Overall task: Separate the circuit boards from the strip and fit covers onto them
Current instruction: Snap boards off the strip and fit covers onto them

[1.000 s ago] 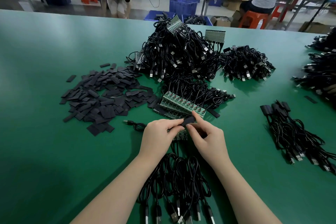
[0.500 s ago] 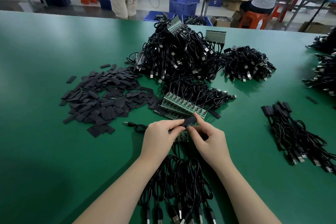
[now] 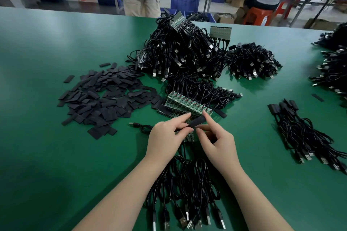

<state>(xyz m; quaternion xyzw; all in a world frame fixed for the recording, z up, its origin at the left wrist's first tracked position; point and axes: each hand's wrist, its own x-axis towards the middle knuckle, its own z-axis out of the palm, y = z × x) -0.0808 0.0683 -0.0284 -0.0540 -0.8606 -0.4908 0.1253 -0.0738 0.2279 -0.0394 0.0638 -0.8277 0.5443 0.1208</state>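
Observation:
A flat black cover (image 3: 197, 122) sits between both my hands just above the green table (image 3: 56, 155). My left hand (image 3: 167, 138) pinches its left end, and a green circuit board strip (image 3: 188, 137) shows partly under that hand. My right hand (image 3: 216, 142) pinches the cover's right part with thumb and forefinger. Black USB cables (image 3: 185, 189) run from the strip toward me. More green circuit board strips (image 3: 187, 104) lie stacked just beyond my hands. A loose pile of black covers (image 3: 105, 97) lies to the left.
A big heap of cabled boards (image 3: 184, 54) rises at the table's middle, a smaller bundle (image 3: 253, 62) to its right. A covered cable bundle (image 3: 308, 133) lies at right, more cable heaps (image 3: 332, 69) at far right. Two people, stools and blue crates are beyond the table.
My fingers have shifted slightly along the cover, which stays in nearly the same place. The person behind the table has straightened up and walked to the right.

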